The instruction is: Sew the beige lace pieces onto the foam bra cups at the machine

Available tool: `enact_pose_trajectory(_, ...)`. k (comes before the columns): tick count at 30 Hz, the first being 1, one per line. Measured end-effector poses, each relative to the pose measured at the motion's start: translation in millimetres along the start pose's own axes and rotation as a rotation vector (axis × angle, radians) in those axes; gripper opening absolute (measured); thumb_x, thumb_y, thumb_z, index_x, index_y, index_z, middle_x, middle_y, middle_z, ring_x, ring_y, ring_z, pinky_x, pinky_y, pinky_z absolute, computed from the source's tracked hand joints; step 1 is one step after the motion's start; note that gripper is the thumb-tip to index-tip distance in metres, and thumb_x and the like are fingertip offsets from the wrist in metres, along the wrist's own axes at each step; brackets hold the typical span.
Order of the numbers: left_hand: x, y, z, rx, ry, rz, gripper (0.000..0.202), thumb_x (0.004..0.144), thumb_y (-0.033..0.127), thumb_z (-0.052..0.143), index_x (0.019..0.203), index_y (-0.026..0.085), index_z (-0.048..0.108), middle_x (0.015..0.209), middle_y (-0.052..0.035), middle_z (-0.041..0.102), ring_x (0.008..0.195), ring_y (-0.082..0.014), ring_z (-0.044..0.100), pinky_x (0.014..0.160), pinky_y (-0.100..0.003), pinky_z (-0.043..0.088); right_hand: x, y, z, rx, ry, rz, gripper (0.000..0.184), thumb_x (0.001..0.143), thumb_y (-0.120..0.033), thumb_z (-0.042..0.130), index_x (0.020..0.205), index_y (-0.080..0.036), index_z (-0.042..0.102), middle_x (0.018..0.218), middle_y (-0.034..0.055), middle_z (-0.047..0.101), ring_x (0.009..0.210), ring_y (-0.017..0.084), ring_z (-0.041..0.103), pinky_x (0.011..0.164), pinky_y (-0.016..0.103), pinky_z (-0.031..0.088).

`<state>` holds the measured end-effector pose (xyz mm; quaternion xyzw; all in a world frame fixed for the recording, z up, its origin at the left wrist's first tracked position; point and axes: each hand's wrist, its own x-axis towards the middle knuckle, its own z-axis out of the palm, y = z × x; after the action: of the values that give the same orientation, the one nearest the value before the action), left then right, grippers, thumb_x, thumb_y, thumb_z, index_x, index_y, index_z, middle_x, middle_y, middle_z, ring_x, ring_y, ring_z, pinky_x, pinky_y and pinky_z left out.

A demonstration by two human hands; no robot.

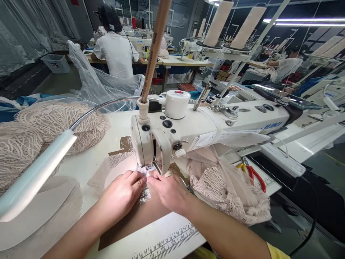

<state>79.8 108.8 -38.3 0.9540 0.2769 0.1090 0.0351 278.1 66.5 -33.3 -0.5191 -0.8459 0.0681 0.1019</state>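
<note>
My left hand (124,189) lies beside the needle area of a white sewing machine (202,124), its fingers bent and pressed together on pale fabric (120,171) with a lace edge. Close on the other side, my right hand (172,192) has its fingers drawn together, the tips at the same fabric near the presser foot. Between the hands runs a shiny clear strip (145,194). A brown sheet (129,225) lies under both hands. The fingertips and the fabric edge between them are partly hidden by the hands and the machine head.
Beige lace (67,122) is heaped at left behind a lamp (37,172) on a bendy neck. More lace (226,183) lies at right, near red-handled scissors (256,176). A printed ruler (172,244) marks the table's front edge. A person (114,46) sits ahead.
</note>
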Motion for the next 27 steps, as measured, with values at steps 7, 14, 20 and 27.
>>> enact_pose_trajectory(7, 1.4, 4.6, -1.2, 0.095, 0.009, 0.018, 0.026, 0.094, 0.013, 0.042, 0.087, 0.01, 0.066, 0.082, -0.0107, 0.059, 0.076, -0.0224, 0.054, 0.064, -0.035, 0.051, 0.3, -1.2, -0.5, -0.012, 0.0, 0.003, 0.022, 0.081, -0.007, 0.046, 0.095, -0.019, 0.059, 0.081, 0.0034, 0.053, 0.07, 0.016, 0.04, 0.06, 0.029, 0.026)
enact_pose_trajectory(14, 4.4, 6.0, -1.9, -0.019, 0.03, -0.072, 0.033, 0.097, 0.021, 0.036, 0.088, 0.012, 0.066, 0.08, -0.0083, 0.057, 0.073, -0.019, 0.052, 0.063, -0.031, 0.05, 3.7, -4.8, -1.3, -0.042, -0.03, 0.057, 0.026, 0.077, -0.008, 0.049, 0.097, -0.02, 0.06, 0.086, 0.0053, 0.056, 0.072, 0.017, 0.044, 0.06, 0.029, 0.028)
enact_pose_trajectory(20, 4.9, 4.6, 0.0, -0.048, 0.061, -0.095, 0.032, 0.097, 0.024, 0.036, 0.092, 0.012, 0.066, 0.082, -0.0092, 0.056, 0.074, -0.02, 0.052, 0.065, -0.033, 0.051, 7.4, -4.4, -1.8, -0.047, 0.003, 0.131, 0.033, 0.079, -0.009, 0.049, 0.108, -0.021, 0.061, 0.091, 0.008, 0.059, 0.082, 0.022, 0.049, 0.069, 0.031, 0.034)
enact_pose_trajectory(27, 0.2, 4.0, -9.9, -0.148, -0.013, -0.067, 0.031, 0.098, 0.025, 0.037, 0.1, 0.013, 0.066, 0.089, -0.0097, 0.058, 0.077, -0.0187, 0.053, 0.065, -0.032, 0.051, 2.0, -1.2, -0.9, -0.014, 0.035, 0.068, 0.034, 0.082, -0.009, 0.047, 0.11, -0.021, 0.061, 0.094, 0.0068, 0.059, 0.084, 0.02, 0.048, 0.069, 0.031, 0.033)
